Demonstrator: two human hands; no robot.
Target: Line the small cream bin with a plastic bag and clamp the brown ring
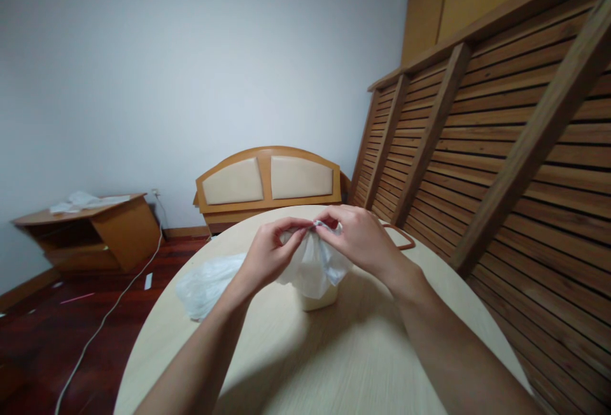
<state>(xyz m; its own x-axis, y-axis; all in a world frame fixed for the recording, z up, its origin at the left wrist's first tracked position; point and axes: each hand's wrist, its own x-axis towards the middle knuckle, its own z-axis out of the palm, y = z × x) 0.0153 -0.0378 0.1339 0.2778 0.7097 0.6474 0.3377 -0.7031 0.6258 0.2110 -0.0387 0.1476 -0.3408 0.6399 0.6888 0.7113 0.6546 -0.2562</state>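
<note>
A thin white plastic bag (312, 268) stands on the round pale wooden table (344, 358), wrapped around a pale container (319, 300) whose lower edge shows beneath it. My left hand (267, 253) pinches the bag's gathered top from the left, fingers closed. From the right, my right hand (360, 237) pinches the same gathered top, fingertips meeting those of the left. Both hands hold the bag's mouth above the container.
A second crumpled clear plastic bag (207, 284) lies on the table to the left. A reddish loop (401, 237) rests at the table's far right edge. Slatted wooden panels (501, 167) lean on the right. A headboard (270, 182), a low cabinet (90, 233) and a floor cable (105, 319) sit beyond.
</note>
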